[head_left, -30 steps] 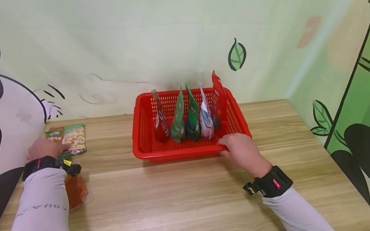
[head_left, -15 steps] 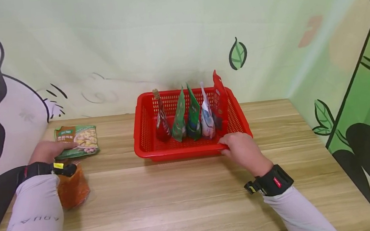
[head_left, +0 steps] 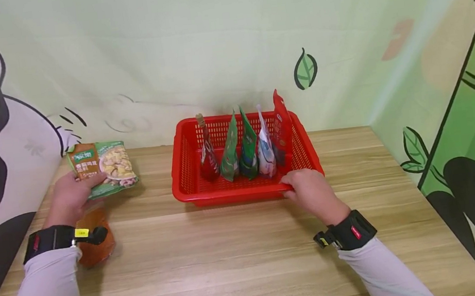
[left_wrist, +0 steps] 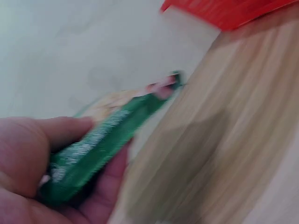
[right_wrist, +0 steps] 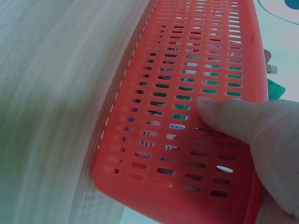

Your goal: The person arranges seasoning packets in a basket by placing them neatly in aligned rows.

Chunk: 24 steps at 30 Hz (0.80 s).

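My left hand [head_left: 68,195] grips a green and brown food packet [head_left: 117,162] by its near left part, lifted off the table. In the left wrist view the thumb lies over the packet [left_wrist: 105,140] and fingers curl beneath it. At the front right corner of the red plastic basket [head_left: 234,196], my right hand [head_left: 313,197] holds the rim. The right wrist view has the thumb against the slotted outer wall; the other fingers are mostly hidden. Standing in the basket are several packets, among them a tall red packet [head_left: 281,130] and a green packet [head_left: 230,153].
An orange-brown packet [head_left: 97,247] lies on the wooden table [head_left: 216,267], partly hidden by the left wrist strap. Behind the basket rises a printed cloth wall [head_left: 145,70], with further printed walls at both sides.
My left hand has picked up the green and brown packet, which now tilts up and shows more of its front. The right hand stays on the basket rim.
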Each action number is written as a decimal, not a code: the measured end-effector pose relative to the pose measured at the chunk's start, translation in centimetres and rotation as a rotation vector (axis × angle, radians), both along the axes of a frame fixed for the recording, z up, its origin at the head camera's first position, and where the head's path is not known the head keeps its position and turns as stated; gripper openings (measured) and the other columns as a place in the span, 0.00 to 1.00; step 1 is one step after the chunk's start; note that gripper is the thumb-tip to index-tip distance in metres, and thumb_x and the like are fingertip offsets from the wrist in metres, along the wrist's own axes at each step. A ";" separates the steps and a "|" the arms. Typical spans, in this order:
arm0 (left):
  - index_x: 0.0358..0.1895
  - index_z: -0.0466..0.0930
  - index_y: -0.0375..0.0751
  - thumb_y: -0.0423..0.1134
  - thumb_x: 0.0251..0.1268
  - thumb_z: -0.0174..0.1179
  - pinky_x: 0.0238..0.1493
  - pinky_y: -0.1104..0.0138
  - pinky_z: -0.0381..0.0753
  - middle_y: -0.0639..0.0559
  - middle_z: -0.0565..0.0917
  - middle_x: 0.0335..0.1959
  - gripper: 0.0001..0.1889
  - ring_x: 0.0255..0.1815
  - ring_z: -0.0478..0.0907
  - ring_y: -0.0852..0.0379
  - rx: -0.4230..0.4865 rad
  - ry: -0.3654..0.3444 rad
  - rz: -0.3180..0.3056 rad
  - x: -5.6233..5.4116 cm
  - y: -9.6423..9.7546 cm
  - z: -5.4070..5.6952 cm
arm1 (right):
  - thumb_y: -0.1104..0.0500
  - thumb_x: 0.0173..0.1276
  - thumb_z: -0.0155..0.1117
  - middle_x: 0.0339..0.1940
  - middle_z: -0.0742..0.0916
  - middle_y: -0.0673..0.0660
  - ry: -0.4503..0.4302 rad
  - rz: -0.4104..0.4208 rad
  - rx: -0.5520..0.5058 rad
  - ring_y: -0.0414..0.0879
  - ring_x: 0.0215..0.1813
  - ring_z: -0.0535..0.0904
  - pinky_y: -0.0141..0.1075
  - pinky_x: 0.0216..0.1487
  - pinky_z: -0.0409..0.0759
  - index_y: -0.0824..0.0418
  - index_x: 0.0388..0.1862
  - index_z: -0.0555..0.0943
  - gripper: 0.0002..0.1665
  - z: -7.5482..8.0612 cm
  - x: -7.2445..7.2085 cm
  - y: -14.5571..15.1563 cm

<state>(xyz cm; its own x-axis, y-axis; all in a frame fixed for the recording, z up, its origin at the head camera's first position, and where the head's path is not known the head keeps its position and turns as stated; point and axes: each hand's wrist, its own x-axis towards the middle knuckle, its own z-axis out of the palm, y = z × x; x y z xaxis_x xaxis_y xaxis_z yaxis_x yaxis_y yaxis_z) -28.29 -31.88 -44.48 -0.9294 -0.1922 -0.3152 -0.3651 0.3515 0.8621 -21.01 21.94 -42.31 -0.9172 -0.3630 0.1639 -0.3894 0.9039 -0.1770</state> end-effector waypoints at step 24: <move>0.58 0.78 0.36 0.39 0.66 0.70 0.38 0.74 0.86 0.66 0.89 0.39 0.20 0.37 0.87 0.68 0.309 0.463 -0.161 8.7 15.4 5.9 | 0.40 0.56 0.80 0.55 0.88 0.52 -0.249 -0.071 -0.315 0.50 0.56 0.80 0.47 0.56 0.85 0.55 0.61 0.84 0.36 1.7 1.3 -1.9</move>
<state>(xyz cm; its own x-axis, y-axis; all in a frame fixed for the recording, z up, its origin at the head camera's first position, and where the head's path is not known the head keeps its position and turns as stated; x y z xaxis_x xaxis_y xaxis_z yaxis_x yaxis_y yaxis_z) -19.64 -16.48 -38.59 -0.9937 -0.0007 0.1121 0.1117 0.0783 0.9907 -19.68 19.99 -40.56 -0.9638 -0.2652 0.0263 -0.2384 0.8135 -0.5305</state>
